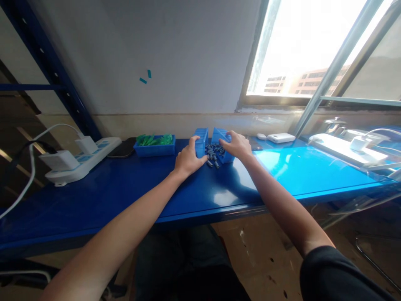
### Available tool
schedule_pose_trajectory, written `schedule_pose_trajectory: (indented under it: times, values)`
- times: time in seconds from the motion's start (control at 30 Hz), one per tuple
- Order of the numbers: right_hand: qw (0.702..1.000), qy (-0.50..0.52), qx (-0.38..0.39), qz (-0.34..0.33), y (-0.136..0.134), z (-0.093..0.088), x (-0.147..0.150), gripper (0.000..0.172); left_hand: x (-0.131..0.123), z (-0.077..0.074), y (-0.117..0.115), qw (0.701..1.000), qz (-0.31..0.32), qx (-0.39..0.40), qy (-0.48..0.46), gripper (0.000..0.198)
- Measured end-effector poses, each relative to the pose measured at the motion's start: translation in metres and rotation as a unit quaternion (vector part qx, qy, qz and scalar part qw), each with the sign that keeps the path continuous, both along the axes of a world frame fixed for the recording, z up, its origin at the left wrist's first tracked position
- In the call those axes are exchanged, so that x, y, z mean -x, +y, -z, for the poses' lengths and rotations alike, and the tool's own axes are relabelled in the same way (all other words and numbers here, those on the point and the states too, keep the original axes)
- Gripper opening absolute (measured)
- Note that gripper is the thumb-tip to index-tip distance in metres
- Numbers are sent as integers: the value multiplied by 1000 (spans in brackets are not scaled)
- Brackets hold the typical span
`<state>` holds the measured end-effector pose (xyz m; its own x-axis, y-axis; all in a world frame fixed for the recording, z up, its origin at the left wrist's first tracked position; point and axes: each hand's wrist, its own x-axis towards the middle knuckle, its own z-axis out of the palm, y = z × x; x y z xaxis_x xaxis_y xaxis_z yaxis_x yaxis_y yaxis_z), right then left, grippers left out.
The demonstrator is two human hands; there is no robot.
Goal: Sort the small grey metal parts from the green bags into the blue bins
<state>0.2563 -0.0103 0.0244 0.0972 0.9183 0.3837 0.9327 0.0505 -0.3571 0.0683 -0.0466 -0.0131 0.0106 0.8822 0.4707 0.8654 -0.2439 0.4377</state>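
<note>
My left hand (187,161) is closed on a small blue plastic bin (201,143), thumb and fingers spread over its sides. The bin appears tipped on its side. My right hand (237,145) grips a second blue bin (229,158), which is tilted, with its opening toward the first. A heap of small dark grey pieces (213,157) lies between the two bins, partly on the table and partly in the right one. The pieces look short and elongated with shiny ends; their exact kind is too small to tell.
A blue bin (156,150) of green pieces (153,140) stands left of my hands. Beyond it are a dark phone-like object (123,148) and a white power strip (84,161) with chargers. White devices (281,138) lie to the right on the blue table (131,188), below a window.
</note>
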Motion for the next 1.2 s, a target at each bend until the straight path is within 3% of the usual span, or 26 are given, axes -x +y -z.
schedule_pose_trajectory:
  times: [0.23,0.53,0.67,0.9,1.2]
  values:
    - [997,-62,-36,-23,7,2,-10,40,1,-18,-14,996,-30,-30,75,68]
    - [986,-144,-74,-40,-21,-6,12,47,10,-33,-19,987,-53,-41,147,67]
    - [979,-157,-117,-54,-27,-7,16,41,12,-36,-20,987,-43,-43,152,68]
    - [971,-123,-188,-79,-20,-8,6,33,12,-38,-23,986,-42,-53,155,66]
    - [970,-7,-235,-65,15,-9,-31,37,24,-40,-20,991,-32,-84,102,63]
